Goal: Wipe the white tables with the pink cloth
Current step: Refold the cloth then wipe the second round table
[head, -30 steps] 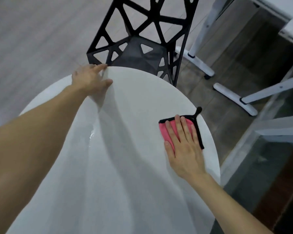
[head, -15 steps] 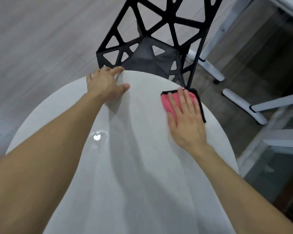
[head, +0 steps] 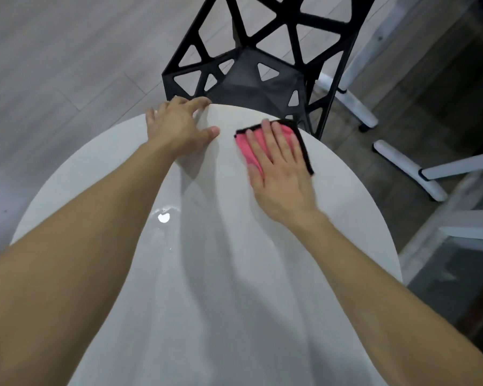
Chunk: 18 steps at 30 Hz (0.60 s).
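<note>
A round white table [head: 212, 274] fills the middle of the head view. A pink cloth [head: 244, 144] with a black border lies flat near the table's far right edge. My right hand [head: 279, 168] presses on it with straight, spread fingers and covers most of it. My left hand [head: 179, 126] rests on the far rim of the table, fingers draped over the edge and thumb on top. A small gap of bare tabletop separates the two hands.
A black chair [head: 248, 68] with triangular cut-outs stands right behind the table's far edge. White legs of other furniture [head: 407, 165] lie on the floor to the right. Grey floorboards [head: 53, 65] stretch to the left. A glossy wet-looking spot [head: 163, 218] shines on the tabletop.
My right hand has slid the cloth from the table's right edge up to the far edge and then leftward, closer to my left hand. The left hand has stayed on the rim.
</note>
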Each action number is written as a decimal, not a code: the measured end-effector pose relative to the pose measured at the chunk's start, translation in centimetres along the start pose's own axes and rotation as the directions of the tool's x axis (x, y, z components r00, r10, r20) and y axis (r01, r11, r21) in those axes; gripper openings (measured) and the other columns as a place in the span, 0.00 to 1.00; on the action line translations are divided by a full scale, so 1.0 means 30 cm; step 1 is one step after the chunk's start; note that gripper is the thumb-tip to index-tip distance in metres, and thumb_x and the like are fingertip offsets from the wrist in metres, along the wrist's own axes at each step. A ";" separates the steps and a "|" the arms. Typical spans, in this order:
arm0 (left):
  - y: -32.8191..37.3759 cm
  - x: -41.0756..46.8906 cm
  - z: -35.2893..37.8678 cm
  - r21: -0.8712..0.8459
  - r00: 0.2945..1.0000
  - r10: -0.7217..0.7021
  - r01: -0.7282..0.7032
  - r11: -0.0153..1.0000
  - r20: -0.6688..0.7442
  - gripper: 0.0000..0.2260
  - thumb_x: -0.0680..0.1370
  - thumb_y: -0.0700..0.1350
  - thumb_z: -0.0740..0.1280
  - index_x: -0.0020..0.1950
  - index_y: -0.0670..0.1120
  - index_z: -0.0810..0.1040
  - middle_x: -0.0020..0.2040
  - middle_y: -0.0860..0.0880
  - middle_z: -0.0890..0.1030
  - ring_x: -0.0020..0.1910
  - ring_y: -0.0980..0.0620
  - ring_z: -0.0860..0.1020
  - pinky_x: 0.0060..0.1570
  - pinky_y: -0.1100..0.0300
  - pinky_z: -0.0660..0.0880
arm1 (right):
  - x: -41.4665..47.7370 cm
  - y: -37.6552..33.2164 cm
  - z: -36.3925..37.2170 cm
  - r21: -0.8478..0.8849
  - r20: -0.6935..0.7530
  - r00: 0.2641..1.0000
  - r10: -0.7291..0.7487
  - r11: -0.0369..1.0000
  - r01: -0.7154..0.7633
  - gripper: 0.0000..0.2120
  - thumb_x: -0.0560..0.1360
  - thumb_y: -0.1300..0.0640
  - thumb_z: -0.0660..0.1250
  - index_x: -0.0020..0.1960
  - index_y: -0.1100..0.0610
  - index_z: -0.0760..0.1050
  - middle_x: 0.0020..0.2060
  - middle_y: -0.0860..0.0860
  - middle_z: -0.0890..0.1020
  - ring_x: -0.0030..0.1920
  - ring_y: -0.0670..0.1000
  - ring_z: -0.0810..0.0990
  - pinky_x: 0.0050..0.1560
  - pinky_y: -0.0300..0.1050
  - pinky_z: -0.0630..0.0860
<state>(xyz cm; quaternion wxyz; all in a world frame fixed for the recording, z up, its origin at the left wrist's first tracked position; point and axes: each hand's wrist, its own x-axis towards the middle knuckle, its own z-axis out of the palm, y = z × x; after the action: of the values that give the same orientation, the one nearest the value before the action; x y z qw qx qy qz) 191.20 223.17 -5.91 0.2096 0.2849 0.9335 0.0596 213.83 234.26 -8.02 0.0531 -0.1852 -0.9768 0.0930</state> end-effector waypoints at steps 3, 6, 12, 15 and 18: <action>0.014 -0.007 -0.001 0.010 1.000 0.004 -0.004 1.000 0.000 0.29 0.78 0.69 0.68 0.78 0.66 0.68 0.77 0.46 0.72 0.78 0.38 0.66 0.80 0.36 0.55 | -0.375 0.053 -0.088 -0.026 0.106 0.994 0.029 0.999 -0.027 0.28 0.90 0.51 0.52 0.88 0.52 0.53 0.88 0.55 0.51 0.88 0.56 0.47 0.85 0.64 0.53; -0.007 -0.011 0.006 0.034 1.000 0.011 -0.010 0.999 -0.011 0.29 0.78 0.69 0.67 0.78 0.66 0.67 0.77 0.46 0.71 0.78 0.38 0.66 0.80 0.34 0.53 | -0.456 0.031 -0.102 -0.029 0.102 0.993 0.061 0.998 -0.059 0.29 0.89 0.50 0.54 0.88 0.52 0.54 0.88 0.56 0.52 0.88 0.57 0.48 0.85 0.65 0.54; -0.007 -0.033 -0.007 0.033 0.999 0.043 -0.043 0.999 -0.017 0.30 0.80 0.68 0.65 0.82 0.63 0.64 0.82 0.48 0.67 0.82 0.42 0.62 0.81 0.34 0.51 | 0.139 -0.083 0.028 0.001 0.028 0.999 0.026 1.000 -0.026 0.28 0.88 0.46 0.48 0.87 0.51 0.58 0.87 0.57 0.56 0.87 0.57 0.52 0.86 0.61 0.48; -0.079 -0.099 -0.029 -0.170 0.996 0.068 -0.078 0.982 -0.064 0.27 0.84 0.60 0.64 0.83 0.59 0.65 0.83 0.49 0.67 0.81 0.45 0.65 0.81 0.42 0.59 | 0.091 -0.098 0.031 -0.007 0.012 1.000 0.017 1.000 -0.017 0.28 0.89 0.47 0.49 0.88 0.52 0.57 0.87 0.56 0.55 0.88 0.56 0.51 0.86 0.61 0.48; -0.305 -0.184 -0.069 -0.221 0.946 -0.207 0.152 0.963 -0.251 0.25 0.85 0.62 0.60 0.81 0.55 0.69 0.77 0.43 0.73 0.76 0.39 0.70 0.77 0.44 0.65 | -0.052 -0.072 0.015 -0.013 0.028 1.000 -0.008 1.000 0.008 0.28 0.89 0.47 0.50 0.88 0.51 0.54 0.88 0.55 0.52 0.88 0.54 0.47 0.86 0.61 0.48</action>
<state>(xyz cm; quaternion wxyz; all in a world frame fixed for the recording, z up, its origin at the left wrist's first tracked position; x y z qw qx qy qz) 189.82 212.51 -4.19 0.1114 0.1653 0.9648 0.1714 214.46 231.64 -8.12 0.0388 -0.1803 -0.9788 0.0891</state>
